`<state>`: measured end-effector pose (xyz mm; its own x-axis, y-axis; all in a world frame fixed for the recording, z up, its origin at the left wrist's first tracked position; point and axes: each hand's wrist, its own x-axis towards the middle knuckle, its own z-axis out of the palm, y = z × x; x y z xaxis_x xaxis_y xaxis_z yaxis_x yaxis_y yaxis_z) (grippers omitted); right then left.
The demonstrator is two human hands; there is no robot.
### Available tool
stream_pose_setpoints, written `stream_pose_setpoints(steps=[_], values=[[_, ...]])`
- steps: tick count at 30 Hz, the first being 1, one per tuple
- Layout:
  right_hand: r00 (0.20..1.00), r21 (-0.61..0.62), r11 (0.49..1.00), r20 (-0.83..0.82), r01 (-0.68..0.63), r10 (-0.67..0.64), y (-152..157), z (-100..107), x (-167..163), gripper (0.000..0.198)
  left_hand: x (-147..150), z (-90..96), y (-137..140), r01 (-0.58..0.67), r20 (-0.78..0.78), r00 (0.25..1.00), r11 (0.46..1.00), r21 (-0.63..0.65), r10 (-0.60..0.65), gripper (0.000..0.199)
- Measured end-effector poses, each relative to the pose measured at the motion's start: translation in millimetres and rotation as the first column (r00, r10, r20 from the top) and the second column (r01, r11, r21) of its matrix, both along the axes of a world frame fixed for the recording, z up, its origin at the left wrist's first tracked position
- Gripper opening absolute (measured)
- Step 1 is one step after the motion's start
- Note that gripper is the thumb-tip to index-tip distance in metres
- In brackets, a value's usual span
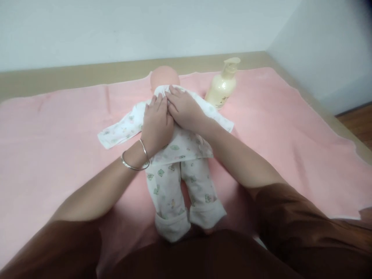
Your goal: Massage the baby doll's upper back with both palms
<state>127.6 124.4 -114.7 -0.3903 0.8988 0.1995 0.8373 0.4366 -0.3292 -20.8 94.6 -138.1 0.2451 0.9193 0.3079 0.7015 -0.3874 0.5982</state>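
Left hand (pixel 157 126) and right hand (pixel 184 110) lie flat on doll (pixel 177 170); lotion bottle (pixel 222 87) beside.

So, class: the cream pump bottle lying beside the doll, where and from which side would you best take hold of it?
Grip the pump bottle around its wide body, probably coming from its right, open side over the pink towel. It lies tilted with the pump head pointing away, and the doll, under the left hand and right hand, crowds its other side. The narrow pump neck looks a poorer hold.

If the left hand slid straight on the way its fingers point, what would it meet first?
Most likely the doll's head. The left hand lies flat on the doll's chest, fingers pointing toward the collar, with the head just past them. Depth is hard to judge here.
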Motion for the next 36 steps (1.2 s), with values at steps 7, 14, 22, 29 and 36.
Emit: stream_pose_setpoints(steps=[7,14,22,29,36], values=[[0.984,0.077,0.992,0.141,0.101,-0.111,-34,11,-15,0.055,-16,-1.8,18,0.088,0.104,0.991,0.994,-0.057,-0.082,0.061],[0.975,0.134,0.985,0.181,0.105,-0.129,-53,9,-26,0.054,-20,-10.6,29,-0.009,0.163,0.987,0.999,-0.043,0.016,0.054],[0.987,0.024,0.992,0.095,0.127,-0.129,-24,10,-16,0.055,-18,-16.8,23,-0.089,0.108,0.990,0.996,-0.021,0.091,0.058],[0.991,-0.080,0.992,0.098,0.100,-0.092,-7,13,-4,0.063,1,-6.5,-5,-0.071,0.025,0.997,0.996,0.052,0.070,0.057],[0.934,0.043,0.987,0.319,0.157,-0.163,-35,27,-14,0.055,-11,-13.2,11,-0.018,0.103,0.994,0.999,-0.032,0.021,0.060]])
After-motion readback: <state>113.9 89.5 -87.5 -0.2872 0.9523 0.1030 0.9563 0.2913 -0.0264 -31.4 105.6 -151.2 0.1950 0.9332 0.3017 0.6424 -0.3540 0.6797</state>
